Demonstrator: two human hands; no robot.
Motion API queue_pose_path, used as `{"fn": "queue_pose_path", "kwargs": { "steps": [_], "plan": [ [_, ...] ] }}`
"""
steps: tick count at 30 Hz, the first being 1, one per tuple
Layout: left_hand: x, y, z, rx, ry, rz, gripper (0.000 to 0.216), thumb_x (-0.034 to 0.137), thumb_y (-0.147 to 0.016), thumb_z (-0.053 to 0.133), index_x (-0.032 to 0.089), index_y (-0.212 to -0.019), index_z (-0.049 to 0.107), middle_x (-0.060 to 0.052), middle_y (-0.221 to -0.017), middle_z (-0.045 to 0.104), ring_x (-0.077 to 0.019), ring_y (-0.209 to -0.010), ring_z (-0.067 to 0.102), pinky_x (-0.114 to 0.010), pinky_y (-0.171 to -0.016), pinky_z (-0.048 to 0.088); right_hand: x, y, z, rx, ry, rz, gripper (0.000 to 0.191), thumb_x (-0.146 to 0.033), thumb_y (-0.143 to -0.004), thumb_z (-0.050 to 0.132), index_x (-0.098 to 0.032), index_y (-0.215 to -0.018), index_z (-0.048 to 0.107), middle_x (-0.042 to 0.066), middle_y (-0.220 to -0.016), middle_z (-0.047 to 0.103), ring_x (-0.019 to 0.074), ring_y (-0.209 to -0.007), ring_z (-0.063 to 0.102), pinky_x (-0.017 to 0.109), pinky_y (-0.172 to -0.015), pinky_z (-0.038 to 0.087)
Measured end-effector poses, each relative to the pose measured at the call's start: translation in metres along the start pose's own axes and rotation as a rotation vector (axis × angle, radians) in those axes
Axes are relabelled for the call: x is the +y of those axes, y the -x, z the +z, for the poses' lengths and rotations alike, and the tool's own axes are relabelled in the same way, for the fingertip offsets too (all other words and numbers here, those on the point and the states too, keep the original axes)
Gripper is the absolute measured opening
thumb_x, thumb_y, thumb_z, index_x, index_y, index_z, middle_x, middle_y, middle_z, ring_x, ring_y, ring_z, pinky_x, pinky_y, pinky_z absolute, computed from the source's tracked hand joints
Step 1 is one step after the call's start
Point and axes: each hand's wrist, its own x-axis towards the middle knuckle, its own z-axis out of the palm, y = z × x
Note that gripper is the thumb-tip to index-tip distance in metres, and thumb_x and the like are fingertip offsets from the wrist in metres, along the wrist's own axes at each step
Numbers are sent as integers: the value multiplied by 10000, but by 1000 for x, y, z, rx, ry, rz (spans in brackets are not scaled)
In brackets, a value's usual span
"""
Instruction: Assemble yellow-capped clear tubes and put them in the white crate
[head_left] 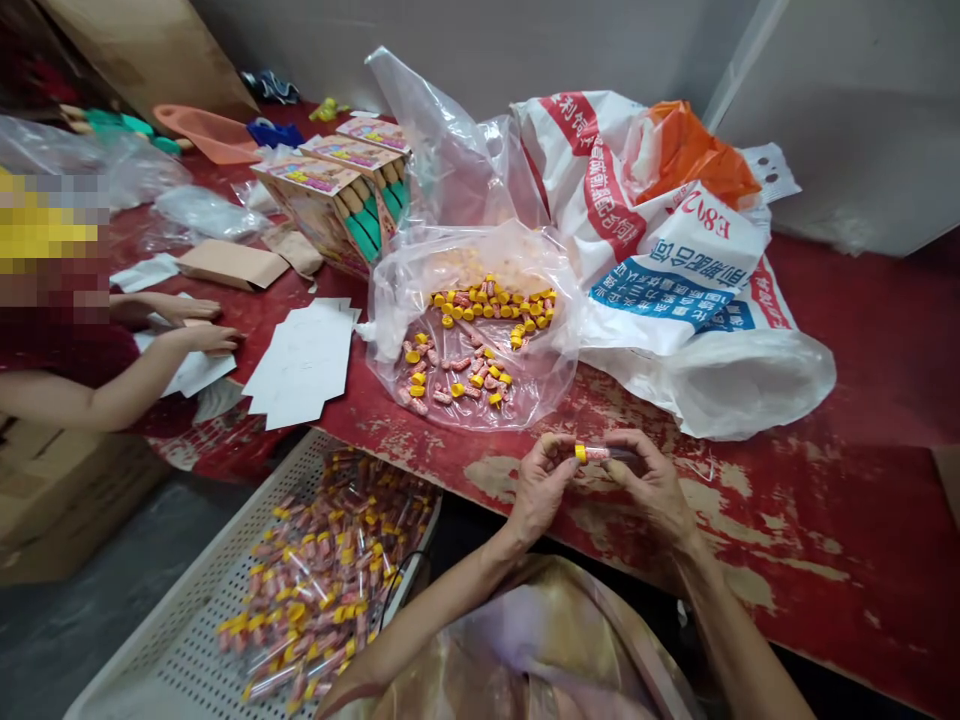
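Both of my hands meet over the front edge of the red table, holding one small clear tube (598, 453) with a yellow cap and pink patterned contents. My left hand (541, 488) pinches it at the capped end. At the other end, the fingers of my right hand (654, 490) close round it and partly hide it. Just beyond my hands lies an open clear plastic bag (469, 408) with many yellow caps and pink patterned pieces in it. Below the table at left, a white perforated basket (169, 640) holds a heap of similar yellow-capped tubes (330, 570).
Right of the bag stands a crumpled white printed sack (637, 330) with an orange bag (694, 155) inside. Display boxes (330, 190) stand behind at left, near white cards (304, 365). At far left, another person's hands (199, 325) work over white sheets.
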Motion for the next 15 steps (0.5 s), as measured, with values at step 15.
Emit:
{"fn": "queue_pose_path", "kwargs": {
  "steps": [15],
  "plan": [
    [-16,3,2,-214,-765,254,327,108,-809,465,163,-1088,625,-87,-983,698,-207,-913,646,-362,-866,516,6,7,5,-151,573,-200,204,-314,-960,416,-198,-1023,571,73,-930,602,184,-838,595,304,-724,494]
  ]
}}
